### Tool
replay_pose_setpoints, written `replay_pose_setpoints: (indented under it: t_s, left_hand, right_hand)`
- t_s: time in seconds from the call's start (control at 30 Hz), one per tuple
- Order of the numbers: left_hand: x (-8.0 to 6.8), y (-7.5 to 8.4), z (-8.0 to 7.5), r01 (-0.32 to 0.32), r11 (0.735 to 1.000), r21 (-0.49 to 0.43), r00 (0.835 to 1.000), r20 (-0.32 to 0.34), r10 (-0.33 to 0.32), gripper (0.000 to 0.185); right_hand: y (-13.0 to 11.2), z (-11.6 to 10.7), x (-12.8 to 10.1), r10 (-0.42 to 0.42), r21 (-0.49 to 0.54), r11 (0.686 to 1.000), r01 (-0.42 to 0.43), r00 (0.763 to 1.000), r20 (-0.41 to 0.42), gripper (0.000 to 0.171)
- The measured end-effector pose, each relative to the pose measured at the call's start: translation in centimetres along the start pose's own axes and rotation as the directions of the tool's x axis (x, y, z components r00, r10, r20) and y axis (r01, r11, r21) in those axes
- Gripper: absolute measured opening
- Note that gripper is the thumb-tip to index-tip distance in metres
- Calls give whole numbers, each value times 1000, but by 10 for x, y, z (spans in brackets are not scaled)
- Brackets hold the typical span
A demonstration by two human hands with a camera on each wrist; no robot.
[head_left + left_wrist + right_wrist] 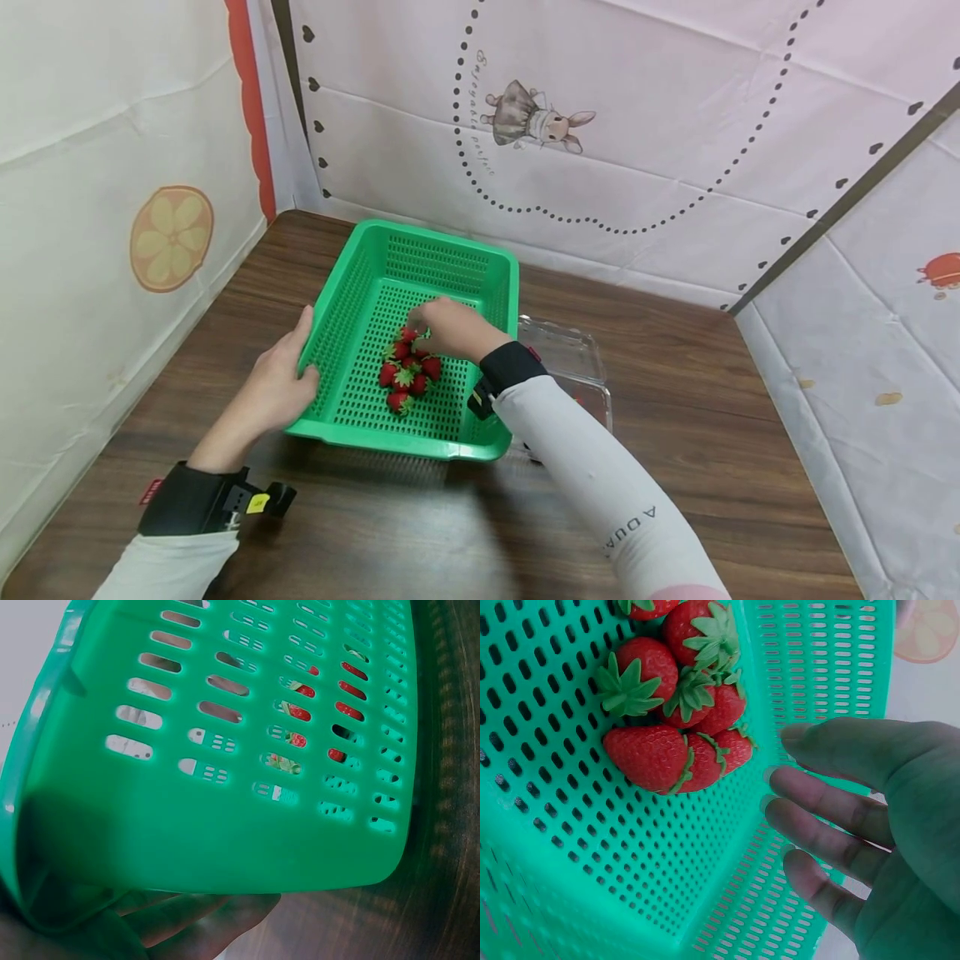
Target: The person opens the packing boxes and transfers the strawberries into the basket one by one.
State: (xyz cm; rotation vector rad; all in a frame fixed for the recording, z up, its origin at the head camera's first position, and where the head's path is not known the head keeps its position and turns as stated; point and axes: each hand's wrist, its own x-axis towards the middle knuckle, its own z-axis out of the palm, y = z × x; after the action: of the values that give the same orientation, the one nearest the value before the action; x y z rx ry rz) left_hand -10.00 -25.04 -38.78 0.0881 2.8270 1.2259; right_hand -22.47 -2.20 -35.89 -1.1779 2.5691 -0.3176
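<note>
A green perforated plastic basket [433, 260] is held at its left side by my left hand [277, 383], with the thumb at the rim. From the left wrist view, fingers [214, 922] of that hand show beneath the basket wall [210, 847]. Several red strawberries [387, 374] with green leaves lie clustered on the basket floor. My right hand [453, 327] reaches in over the right rim, close to the strawberries. Seen from the right wrist, its fingers are loosely bent and apart from the strawberries [646, 757], with nothing between thumb and fingers.
A clear plastic clamshell box [566, 350] with its lid raised lies right of the basket, partly hidden by the right arm; a bit of red shows in it. The brown wooden table [697, 433] is bounded by printed cloth walls [390, 142] at the back and sides.
</note>
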Motion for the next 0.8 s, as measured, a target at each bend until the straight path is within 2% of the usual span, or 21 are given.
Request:
replay_pose_setpoints:
  t_s: [0.5,0.8]
  left_hand:
    - [2,-2,1,-2,1000,-3,1000,1,2,81]
    - [1,-1,1,-2,1000,-3,1000,0,2,82]
  right_hand:
    - [-6,-14,-27,-61,-68,996,59,998,-33,29]
    - [-3,-20,-50,-51,-120,992,45,998,-45,28]
